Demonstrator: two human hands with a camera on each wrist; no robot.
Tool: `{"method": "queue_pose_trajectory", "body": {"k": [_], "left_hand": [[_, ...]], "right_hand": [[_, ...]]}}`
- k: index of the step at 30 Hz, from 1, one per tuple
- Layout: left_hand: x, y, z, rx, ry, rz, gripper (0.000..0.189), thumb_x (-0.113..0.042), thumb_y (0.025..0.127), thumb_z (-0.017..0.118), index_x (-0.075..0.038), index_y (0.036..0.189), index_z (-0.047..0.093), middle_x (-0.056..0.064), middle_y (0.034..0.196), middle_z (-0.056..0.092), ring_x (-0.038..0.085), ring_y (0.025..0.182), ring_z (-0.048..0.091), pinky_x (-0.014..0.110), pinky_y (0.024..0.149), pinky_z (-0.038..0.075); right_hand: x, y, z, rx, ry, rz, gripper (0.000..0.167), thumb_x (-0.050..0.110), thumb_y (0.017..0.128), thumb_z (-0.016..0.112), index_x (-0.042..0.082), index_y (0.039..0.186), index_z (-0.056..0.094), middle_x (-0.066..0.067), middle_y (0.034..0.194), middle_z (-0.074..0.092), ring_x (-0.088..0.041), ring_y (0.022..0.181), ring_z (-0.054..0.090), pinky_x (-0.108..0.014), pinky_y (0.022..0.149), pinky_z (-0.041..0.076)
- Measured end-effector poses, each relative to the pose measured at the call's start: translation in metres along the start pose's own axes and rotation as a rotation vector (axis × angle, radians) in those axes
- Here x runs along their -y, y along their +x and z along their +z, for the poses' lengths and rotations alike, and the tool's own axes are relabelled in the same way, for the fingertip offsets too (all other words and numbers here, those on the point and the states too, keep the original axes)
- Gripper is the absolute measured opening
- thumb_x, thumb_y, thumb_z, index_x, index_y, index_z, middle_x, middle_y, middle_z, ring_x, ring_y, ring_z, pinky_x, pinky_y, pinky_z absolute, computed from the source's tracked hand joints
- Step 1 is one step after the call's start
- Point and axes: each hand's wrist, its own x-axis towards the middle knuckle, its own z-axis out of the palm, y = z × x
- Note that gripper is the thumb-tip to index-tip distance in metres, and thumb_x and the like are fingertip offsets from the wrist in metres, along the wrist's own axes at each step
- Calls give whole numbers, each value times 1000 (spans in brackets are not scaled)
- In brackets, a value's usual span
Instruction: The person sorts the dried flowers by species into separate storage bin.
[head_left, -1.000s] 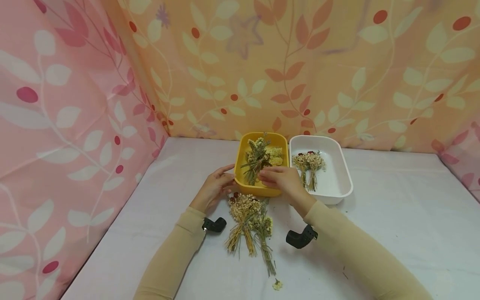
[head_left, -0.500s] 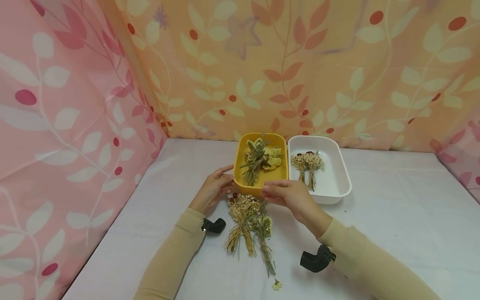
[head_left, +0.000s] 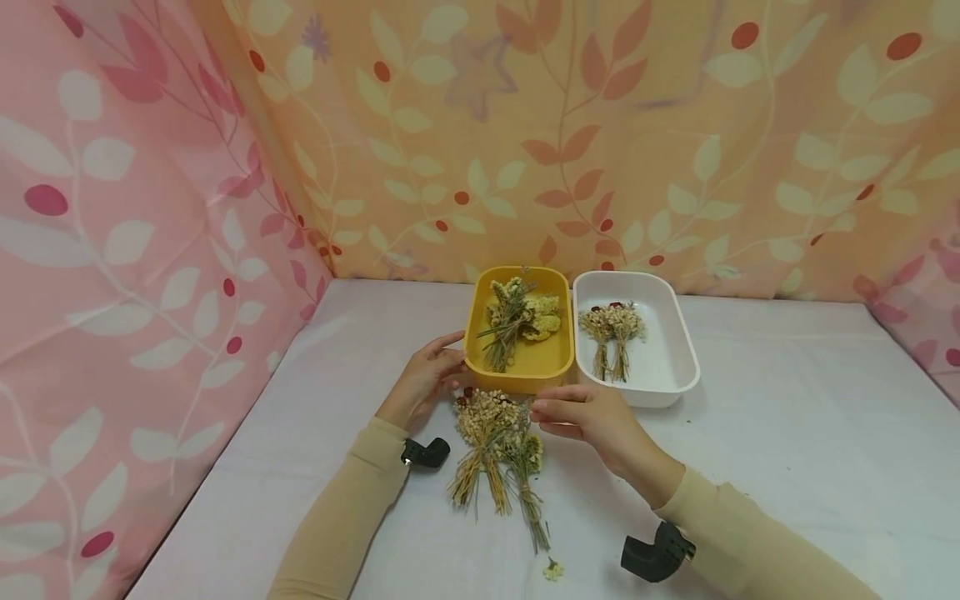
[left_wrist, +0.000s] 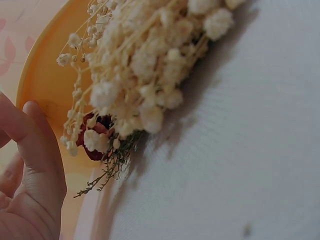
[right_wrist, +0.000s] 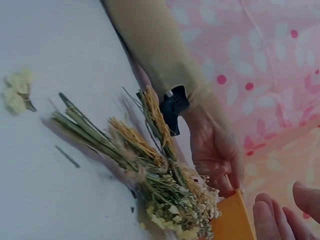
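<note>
My left hand [head_left: 423, 379] holds the near left corner of a yellow tray [head_left: 517, 382]; in the left wrist view a fingertip [left_wrist: 34, 111] lies on its wall. Dried flower bunches with pale yellow heads [head_left: 542, 321] lie inside. My right hand [head_left: 592, 421], fingers loosely extended and holding nothing, hovers just right of the bunches lying in front of the tray. Among these are tan bunches with small cream blossoms [head_left: 487, 417], dark red buds and tied straw stems [right_wrist: 140, 142], and a green-stemmed bunch with yellow flowers [head_left: 534, 454].
A white tray [head_left: 667, 350] stands right of the yellow one. In it lie two cream bunches [head_left: 618, 325] with red buds. A loose yellow flower head [head_left: 552, 570] lies near the table's front. Patterned cloth [head_left: 465, 125] walls the back and sides.
My right hand has drawn back from over the yellow tray, toward me and slightly right, past its front rim. The left hand stays at the tray's corner.
</note>
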Motion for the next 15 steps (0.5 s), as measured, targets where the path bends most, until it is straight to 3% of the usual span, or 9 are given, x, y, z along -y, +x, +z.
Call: {"method": "queue_pose_trajectory", "body": {"k": [7,15], "left_hand": [[-1,0,0,11,3,14,46,-18,99,62,-21,144,53,1,101,62,7,80,64,17,58,50],[0,-1,-2,33,14,12,49,-18,100,61,-19,147,49,-1,98,62,8,81,62,17,59,50]], "right_hand": [[-12,-7,-4,16,11,9,39,12,95,66,-14,124,61,-14,107,75,-12,93,73,-30,88,59],[-26,-18,-5,65,-36,53,42,19,91,73,-12,119,66,-12,104,76,-17,94,74,-34,89,59]]}}
